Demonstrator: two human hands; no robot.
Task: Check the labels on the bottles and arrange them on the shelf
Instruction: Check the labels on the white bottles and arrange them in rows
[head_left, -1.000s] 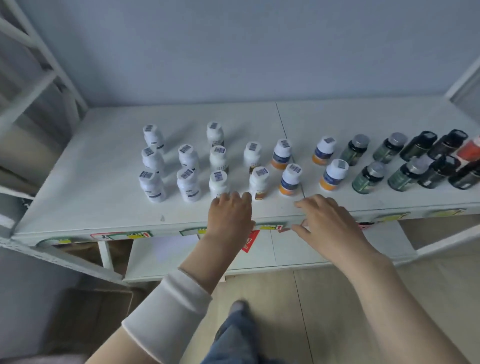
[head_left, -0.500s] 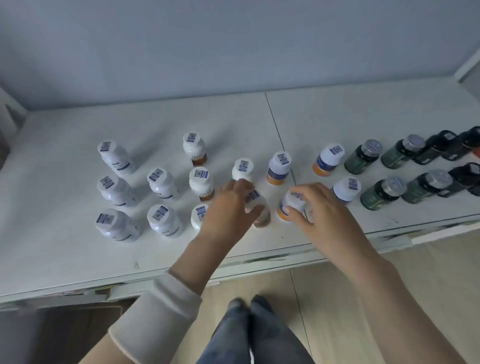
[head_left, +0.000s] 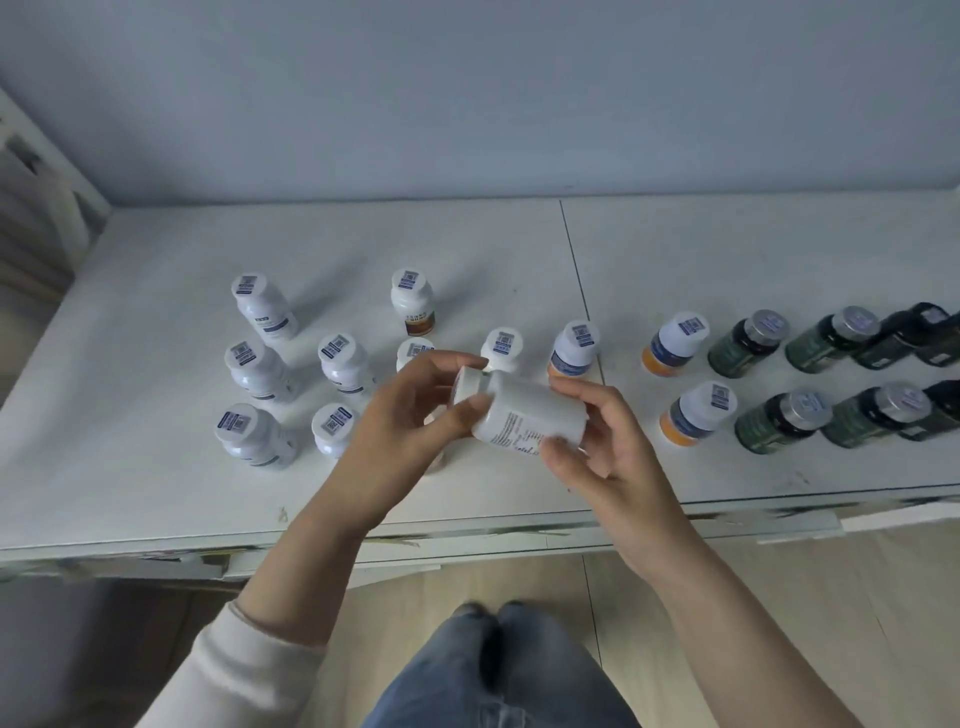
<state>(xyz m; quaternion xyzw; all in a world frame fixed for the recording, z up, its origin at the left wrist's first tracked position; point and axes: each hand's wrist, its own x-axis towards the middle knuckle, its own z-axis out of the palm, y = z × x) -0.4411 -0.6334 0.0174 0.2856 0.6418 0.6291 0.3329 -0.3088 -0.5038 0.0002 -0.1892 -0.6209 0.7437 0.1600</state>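
Bottles of white plastic (head_left: 262, 306) stand upright in short rows on the left part of the white shelf (head_left: 156, 493), each with a small printed sticker on its cap. The person holds one white bottle (head_left: 524, 418) in the air above the front of the shelf. It lies on its side, with the cap to the left and the printed label turned upward. The left hand (head_left: 410, 415) grips the cap end, with fingers and thumb curled around it. The right hand (head_left: 608, 441) grips the bottom end in the same way, with the thumb on the label. To the right of the hands stand white-capped bottles with orange bottoms (head_left: 672, 343), then dark green bottles with grey caps (head_left: 745, 340), and black ones (head_left: 914, 332) at the right edge. A cream sleeve (head_left: 244, 670) covers the left forearm; the right forearm is bare.
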